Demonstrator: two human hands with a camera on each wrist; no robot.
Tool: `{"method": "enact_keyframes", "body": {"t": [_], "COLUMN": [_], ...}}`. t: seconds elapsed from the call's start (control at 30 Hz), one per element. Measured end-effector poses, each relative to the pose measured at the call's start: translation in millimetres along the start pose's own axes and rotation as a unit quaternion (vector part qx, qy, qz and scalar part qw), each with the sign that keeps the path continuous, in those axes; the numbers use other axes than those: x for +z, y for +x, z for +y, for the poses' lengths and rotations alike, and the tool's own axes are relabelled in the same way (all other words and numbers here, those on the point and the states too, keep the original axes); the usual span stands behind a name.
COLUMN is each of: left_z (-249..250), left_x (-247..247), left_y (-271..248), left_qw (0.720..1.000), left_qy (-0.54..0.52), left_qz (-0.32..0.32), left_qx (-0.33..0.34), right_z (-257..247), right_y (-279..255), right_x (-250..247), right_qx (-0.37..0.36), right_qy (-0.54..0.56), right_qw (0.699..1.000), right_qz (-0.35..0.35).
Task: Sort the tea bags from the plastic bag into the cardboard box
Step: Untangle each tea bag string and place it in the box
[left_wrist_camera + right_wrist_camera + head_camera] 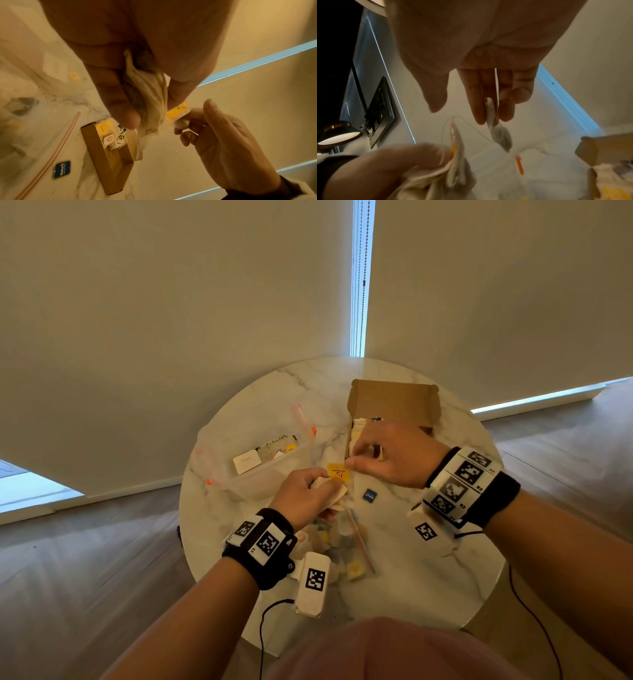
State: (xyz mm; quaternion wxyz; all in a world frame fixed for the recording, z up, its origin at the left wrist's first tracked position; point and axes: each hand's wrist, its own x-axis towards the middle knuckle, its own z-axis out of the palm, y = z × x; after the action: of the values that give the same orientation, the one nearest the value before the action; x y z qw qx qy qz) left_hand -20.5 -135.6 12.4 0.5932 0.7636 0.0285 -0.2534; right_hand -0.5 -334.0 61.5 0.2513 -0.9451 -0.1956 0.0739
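Marble counter, cardboard box open beyond: left hand clutches a tea-bag bundle, right hand pinches one bag, strings seemingly tangled; a tug could drag others out.

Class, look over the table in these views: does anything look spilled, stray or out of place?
Yes. Dark specks, seemingly loose tea, lie inside the far plastic bag. A blue tag lies alone on the table, outside the box.

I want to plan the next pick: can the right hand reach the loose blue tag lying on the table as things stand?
Probably not yet: the blue tag lies uncovered just below the right hand, but that hand pinches a tea bag.
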Motion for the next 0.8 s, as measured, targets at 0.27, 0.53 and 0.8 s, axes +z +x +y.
{"method": "enact_keyframes", "body": {"t": [0.27, 0.53, 0.8], "left_z": [1.5, 1.9, 7.9], "left_x": [1.8, 4.3, 3.8], "left_y": [3.6, 11.8, 26.3], "left_qw": [0.999, 0.999, 0.998], "left_qy": [0.039, 0.034, 0.042], "left_qz": [-0.011, 0.022, 0.026], "left_qx": [-0.009, -0.025, -0.033], "right_z": [3.2, 41.0, 117.1], "right_y": [5.6, 12.2, 46.7], "right_x": [17.2, 13.2, -20.3], "right_qx": [0.003, 0.105, 0.235], "right_qy": [0.071, 0.145, 0.121], "right_qw": [0.997, 0.983, 0.953], "right_qz": [-0.005, 0.034, 0.145]}}
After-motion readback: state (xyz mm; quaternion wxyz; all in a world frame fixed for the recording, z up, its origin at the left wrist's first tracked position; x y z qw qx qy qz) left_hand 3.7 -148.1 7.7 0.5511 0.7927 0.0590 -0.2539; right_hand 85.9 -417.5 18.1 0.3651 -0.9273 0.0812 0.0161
